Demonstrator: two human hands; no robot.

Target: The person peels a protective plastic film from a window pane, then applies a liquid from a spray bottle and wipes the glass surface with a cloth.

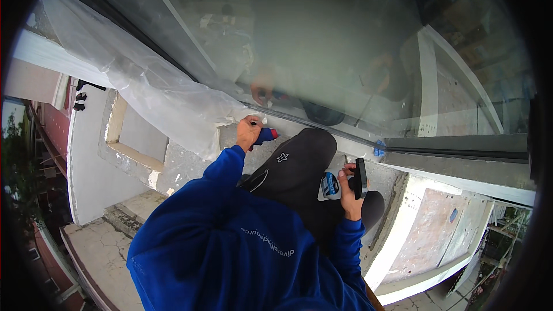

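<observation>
At the foot of the window glass (340, 40), my left hand (247, 133) is closed around a blue object with a red end (266, 136); its exact kind is unclear. A small white scrap (264, 120) shows at those fingertips, near the lower frame. Beside my bent right knee, my right hand (350, 197) grips a dark, flat-faced object (360, 178) held upright, its kind also unclear. Just left of that hand is a round blue-and-black item (330, 185) with a pale edge. What it rests on is hard to make out.
Translucent plastic sheeting (144, 80) hangs along the window frame at left, reaching near my left hand. A crumpled blue bit (379, 148) lies at the frame on the right. Rough concrete ledge (190, 164) and low white walls (415, 224) surround me, with drops beyond both sides.
</observation>
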